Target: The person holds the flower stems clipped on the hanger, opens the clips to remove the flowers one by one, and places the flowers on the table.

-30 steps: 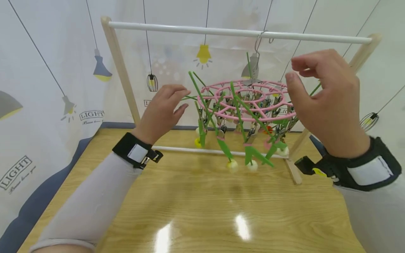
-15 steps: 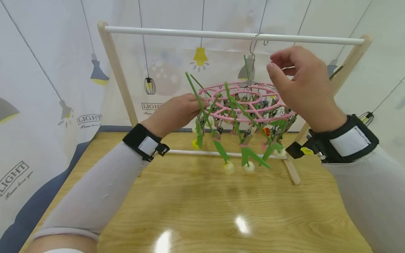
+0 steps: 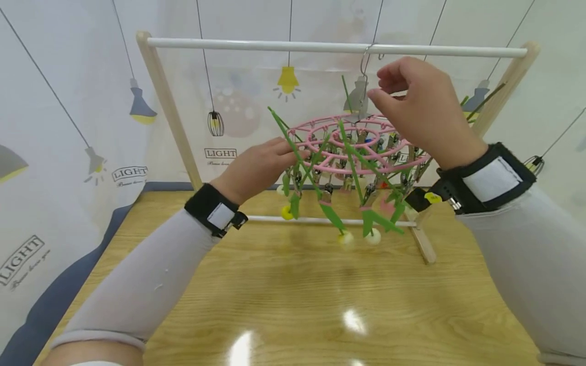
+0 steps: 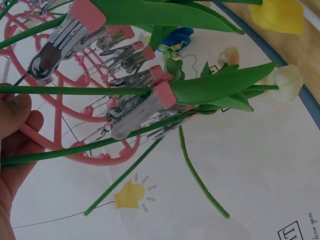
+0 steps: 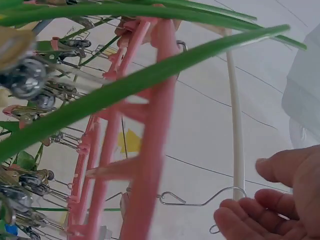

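Observation:
A round pink clip hanger [image 3: 373, 171] hangs by its metal hook [image 5: 200, 203] from a white rail [image 3: 256, 46]. Metal clips [image 4: 142, 112] with pink tips hold artificial flowers head down, among them a yellow tulip [image 4: 277, 15] and a white one [image 3: 373, 236]. Their green stems [image 4: 75, 90] stick up past the ring. My left hand [image 3: 261, 165] pinches the hanger's left rim between thumb and fingers. Near the hook, my right hand [image 3: 418, 107] hovers with thumb and bent fingers apart, holding nothing. The right wrist view shows that hand [image 5: 280, 200] just beside the hook wire.
Wooden posts [image 3: 167, 112] carry the rail at both ends, and a lower white bar [image 3: 274, 219] runs between them. The stand rests on a wood-grain table [image 3: 274, 295]. Behind it is a pale wall covering printed with lamps [image 3: 287, 80].
My left hand has moved right and taken hold of the hanger's rim. My right hand has moved left towards the hook. The hanger has turned slightly, its front flowers shifting right.

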